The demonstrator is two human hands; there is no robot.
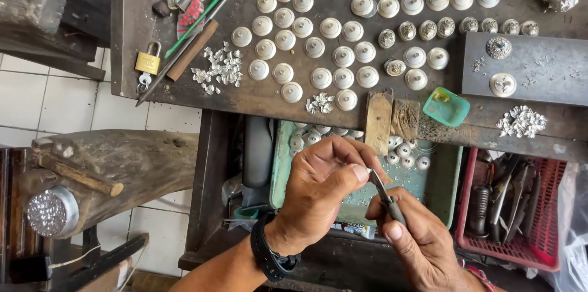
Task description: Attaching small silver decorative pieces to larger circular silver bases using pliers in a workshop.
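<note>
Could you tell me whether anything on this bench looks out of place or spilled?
Nothing looks damaged. The silver scraps lie in loose heaps beside the neatly rowed round caps, and a brass padlock sits among the tools.

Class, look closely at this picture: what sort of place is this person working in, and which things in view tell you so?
Probably a small silversmith's or jewellery workshop. Rows of round white domed pieces cover the dark wooden bench, silver scraps lie beside them, and the right hand holds tweezers to the left hand.

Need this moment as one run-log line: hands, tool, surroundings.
left hand: pinching small piece at tool tip | right hand: holding tweezers | below: green tray with round caps | bench: rows of caps
</note>
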